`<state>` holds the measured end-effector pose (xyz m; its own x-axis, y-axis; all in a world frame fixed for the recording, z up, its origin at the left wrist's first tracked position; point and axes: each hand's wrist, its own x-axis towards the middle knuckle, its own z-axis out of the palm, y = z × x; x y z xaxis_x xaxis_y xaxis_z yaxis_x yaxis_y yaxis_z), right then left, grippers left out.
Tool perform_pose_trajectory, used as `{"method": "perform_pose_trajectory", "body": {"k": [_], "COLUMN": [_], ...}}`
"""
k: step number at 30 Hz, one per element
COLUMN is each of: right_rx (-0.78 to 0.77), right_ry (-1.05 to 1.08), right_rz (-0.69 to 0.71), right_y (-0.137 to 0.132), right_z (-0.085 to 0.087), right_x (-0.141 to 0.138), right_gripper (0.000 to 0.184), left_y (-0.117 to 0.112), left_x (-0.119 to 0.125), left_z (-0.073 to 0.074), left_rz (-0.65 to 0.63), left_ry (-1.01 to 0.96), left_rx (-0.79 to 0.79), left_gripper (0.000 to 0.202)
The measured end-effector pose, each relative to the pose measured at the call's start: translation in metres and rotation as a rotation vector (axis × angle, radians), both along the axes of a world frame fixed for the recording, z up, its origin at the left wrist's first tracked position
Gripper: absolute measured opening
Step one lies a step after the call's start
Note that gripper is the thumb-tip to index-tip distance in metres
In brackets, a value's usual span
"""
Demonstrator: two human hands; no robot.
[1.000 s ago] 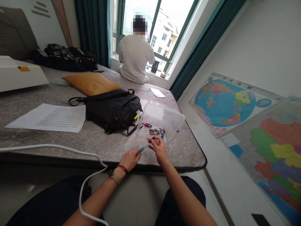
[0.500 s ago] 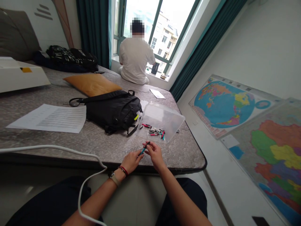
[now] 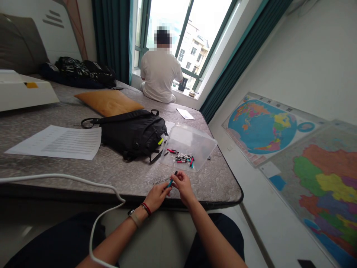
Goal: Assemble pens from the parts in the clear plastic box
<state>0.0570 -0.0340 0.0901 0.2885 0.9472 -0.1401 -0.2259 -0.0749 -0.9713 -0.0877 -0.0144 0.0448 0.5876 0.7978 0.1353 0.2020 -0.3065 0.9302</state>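
The left hand (image 3: 157,197) was partly closed around the teal lower end of a slim pen (image 3: 170,183), and the right hand (image 3: 182,187) pinched its dark upper end between the fingertips. The pen was held between them, just above the edge of the mattress (image 3: 214,188). A light fingertip grip like this seemed the surest way to keep so small a piece steady. Just beyond lay a clear plastic tray (image 3: 202,143) holding a loose heap of coloured pens (image 3: 181,157). A black backpack (image 3: 131,136) sat beside it, with a printed sheet of paper (image 3: 55,143) to its left. Farther off lay an orange cushion (image 3: 108,102), and a person in a white shirt (image 3: 158,74) sat facing the window (image 3: 167,22).
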Motion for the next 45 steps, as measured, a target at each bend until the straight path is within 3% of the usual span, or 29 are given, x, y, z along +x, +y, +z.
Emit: {"method": "perform_pose_trajectory", "body": {"k": [10, 15, 20, 24, 29, 36, 42, 45], "right_rx": [0.001, 0.018, 0.018, 0.041, 0.013, 0.013, 0.012, 0.009], "right_ry": [-0.048, 0.058, -0.027, -0.026, -0.027, -0.024, -0.109, -0.107], "right_rz": [0.034, 0.076, 0.101, 0.06, 0.005, 0.128, 0.029, 0.05], "right_y": [-0.004, -0.006, -0.002, 0.0, -0.001, -0.007, -0.004, -0.006], "right_z": [-0.002, 0.004, 0.004, -0.001, -0.002, 0.004, -0.005, -0.001], "right_x": [0.003, 0.001, 0.001, -0.002, -0.001, 0.008, 0.012, 0.013], "right_gripper": [0.044, 0.046, 0.037, 0.03, 0.036, 0.044, 0.033, 0.034], "left_y": [-0.003, 0.0, 0.002, 0.001, -0.003, -0.002, -0.002, -0.002], "left_x": [0.002, 0.0, 0.0, 0.0, 0.001, 0.002, 0.002, 0.001], "left_z": [0.006, 0.004, 0.0, 0.001, 0.004, 0.001, -0.001, -0.003], "left_rz": [-0.037, -0.008, -0.006, -0.005, -0.035, -0.071, -0.064, -0.073], "left_ry": [-0.03, -0.013, -0.044, -0.044, -0.039, -0.035, -0.007, -0.01], "left_rx": [-0.049, -0.083, -0.096, -0.081, -0.071, -0.098, -0.1, -0.087], "left_gripper": [0.039, 0.043, 0.04, 0.039, 0.039, 0.042, 0.042, 0.04]}}
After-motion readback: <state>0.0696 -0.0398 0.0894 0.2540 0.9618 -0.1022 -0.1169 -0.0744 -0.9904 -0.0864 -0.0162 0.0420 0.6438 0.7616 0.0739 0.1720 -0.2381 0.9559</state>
